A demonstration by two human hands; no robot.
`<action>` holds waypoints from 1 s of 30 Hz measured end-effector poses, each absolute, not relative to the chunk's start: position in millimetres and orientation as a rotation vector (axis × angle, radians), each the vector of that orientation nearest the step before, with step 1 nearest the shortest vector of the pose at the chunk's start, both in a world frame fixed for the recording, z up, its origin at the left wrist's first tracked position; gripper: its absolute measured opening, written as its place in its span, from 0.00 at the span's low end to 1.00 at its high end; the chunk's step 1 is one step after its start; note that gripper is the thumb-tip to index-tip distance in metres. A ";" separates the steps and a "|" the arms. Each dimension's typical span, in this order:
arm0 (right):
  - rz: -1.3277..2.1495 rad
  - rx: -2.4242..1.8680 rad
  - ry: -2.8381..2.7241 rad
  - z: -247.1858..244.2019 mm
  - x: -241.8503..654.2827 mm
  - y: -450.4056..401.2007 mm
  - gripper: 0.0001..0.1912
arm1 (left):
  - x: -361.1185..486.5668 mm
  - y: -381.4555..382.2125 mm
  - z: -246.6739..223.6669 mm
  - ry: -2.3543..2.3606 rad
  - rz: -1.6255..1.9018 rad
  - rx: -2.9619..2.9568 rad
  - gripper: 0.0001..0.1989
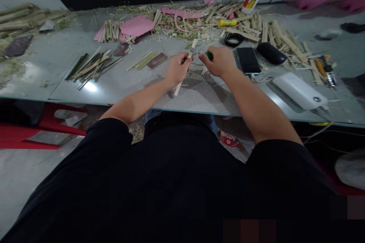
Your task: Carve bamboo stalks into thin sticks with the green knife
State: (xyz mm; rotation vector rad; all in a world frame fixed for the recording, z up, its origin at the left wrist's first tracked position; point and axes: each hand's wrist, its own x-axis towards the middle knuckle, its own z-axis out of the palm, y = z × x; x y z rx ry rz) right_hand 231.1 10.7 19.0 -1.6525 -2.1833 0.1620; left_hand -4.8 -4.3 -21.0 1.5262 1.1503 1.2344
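My left hand (179,67) is closed around a pale strip of bamboo or wood (178,89), which slants from near the table's front edge up past my fingers. My right hand (219,60) grips a green-handled tool (209,56). A short metallic part of that tool points left and meets the strip just beyond my left fingertips; it looks like a knife, though its shape is small and blurred. To the left of my left hand lie flat greenish strips (147,61) and a brown piece of sandpaper (157,60).
Farther left is a pile of thin sticks (94,66). Shavings and pink paper (137,26) spread along the back. On the right are black tape (234,40), a phone (248,60), a black mouse (271,53), a white power bank (299,90) with a cable, and yellow-handled tools (325,69).
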 end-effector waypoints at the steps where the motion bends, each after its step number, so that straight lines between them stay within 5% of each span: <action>1: 0.156 -1.665 -2.184 20.0 229.9 9.1 0.34 | -4.5 -5.1 -19.8 1.140 1.240 1.533 0.19; 11: 0.130 -1.683 -2.253 17.1 214.3 -0.6 0.44 | -5.7 -9.4 -15.5 1.176 1.222 1.512 0.19; 30: 0.018 -1.743 -2.139 17.4 218.1 24.1 0.31 | 1.6 -21.5 2.4 1.184 1.191 1.420 0.28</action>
